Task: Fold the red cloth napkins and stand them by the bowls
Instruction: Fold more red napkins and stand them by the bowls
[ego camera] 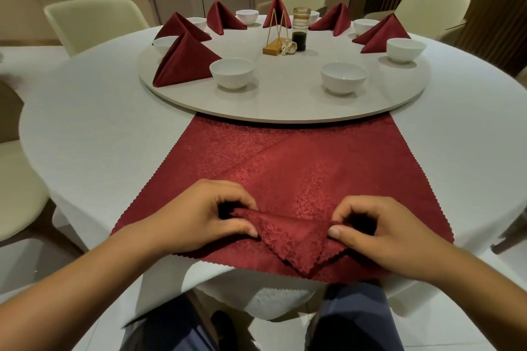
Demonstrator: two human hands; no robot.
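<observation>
Left hand [199, 212] and right hand [379, 232] each pinched the near fold of the flat red napkin [299, 179] between thumb and curled fingers. Fold was lifted off the tablecloth [99, 137]. Six folded napkins [182, 61] stood by bowls [231, 73] on the turntable [285, 100].

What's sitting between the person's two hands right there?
In the head view, a lifted fold of the red napkin spans the gap; the left hand and right hand each pinch one end, and its zigzag corner points toward the person.

Both hands low and close together, left hand [199, 212] and right hand [379, 232] pinching
</observation>
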